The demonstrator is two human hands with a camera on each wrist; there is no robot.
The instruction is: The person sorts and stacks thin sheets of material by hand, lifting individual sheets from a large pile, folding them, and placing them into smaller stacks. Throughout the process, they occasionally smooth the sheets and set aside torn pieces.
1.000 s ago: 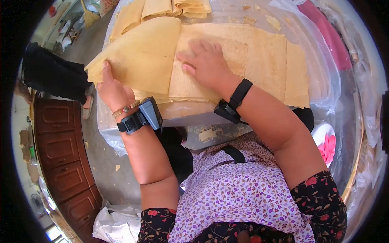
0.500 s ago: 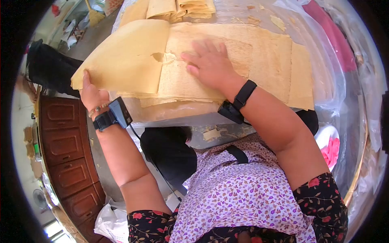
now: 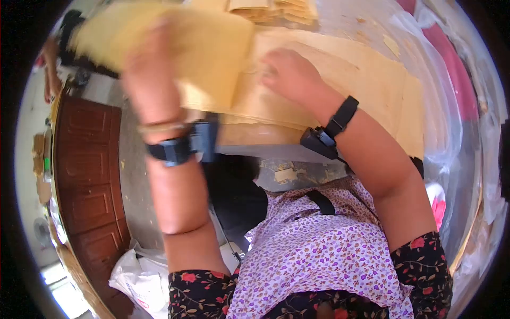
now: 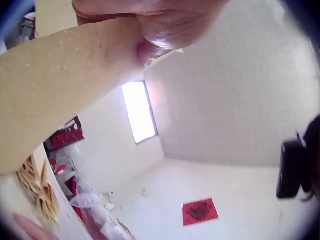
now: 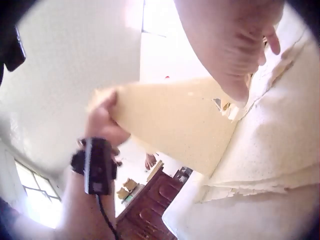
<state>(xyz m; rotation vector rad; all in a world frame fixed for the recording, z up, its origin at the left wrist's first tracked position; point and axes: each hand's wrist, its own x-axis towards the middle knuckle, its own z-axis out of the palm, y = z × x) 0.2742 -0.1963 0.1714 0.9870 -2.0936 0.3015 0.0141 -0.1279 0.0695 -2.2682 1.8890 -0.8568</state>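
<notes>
A thin, yellowish-tan sheet [image 3: 215,58] is raised at its left side, blurred in the head view. My left hand [image 3: 151,74] pinches its outer edge between thumb and fingers, as the left wrist view also shows. The sheet's other side meets a flat stack of similar sheets [image 3: 372,85]. Over that fold is my right hand [image 3: 295,74], fingers loosely bent in the head view. In the right wrist view, its thumb points down beside a small torn hole [image 5: 222,106] in the raised sheet, and its fingers lie along the stack.
Folded tan sheets [image 3: 295,11] lie at the table's far side. Clear plastic [image 3: 441,127] drapes the right edge beside a pink strip [image 3: 457,74]. Brown cabinets [image 3: 87,170] stand at left, with a white bag [image 3: 141,279] on the floor. Another person's arm [image 3: 51,69] shows at far left.
The raised sheet first swung left and lower, showing a torn spot, then came up and back to the right with my left hand. My right hand's spread fingers have drawn in.
</notes>
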